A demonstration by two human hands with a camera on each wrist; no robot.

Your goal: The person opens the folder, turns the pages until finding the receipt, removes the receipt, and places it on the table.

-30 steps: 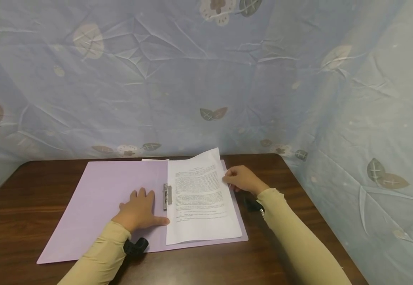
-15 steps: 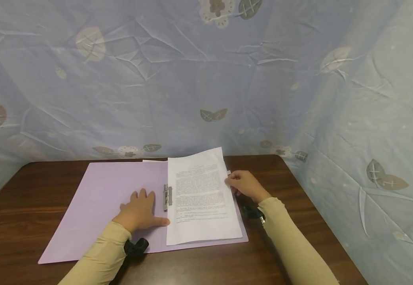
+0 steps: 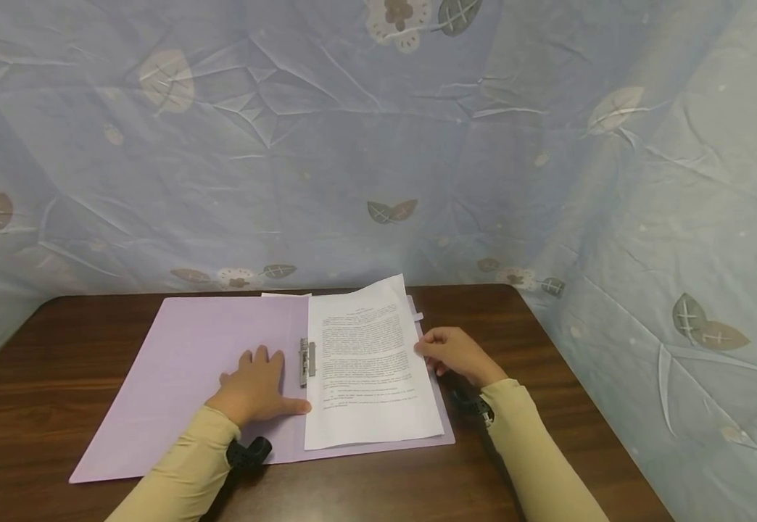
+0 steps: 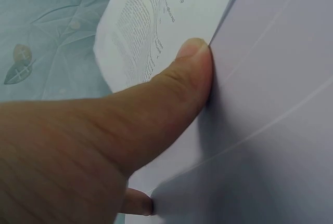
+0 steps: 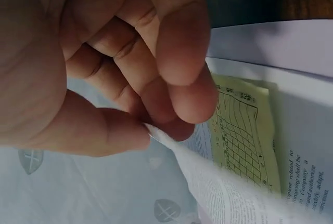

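Yellow slip [image 5: 244, 135] partly hidden, right hand [image 3: 460, 354] pinching page [image 3: 370, 362]

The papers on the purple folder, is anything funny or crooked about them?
Yes: the top sheet bends up at its far right corner, its edge pinched by the right hand. Underneath, a yellow slip looks odd among the white pages.

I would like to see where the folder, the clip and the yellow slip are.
Folder [image 3: 170, 377]: head view, on the bare left half.
Clip [image 3: 311, 359]: head view, on its metal middle.
Yellow slip [image 5: 242, 135]: right wrist view, on its printed grid.
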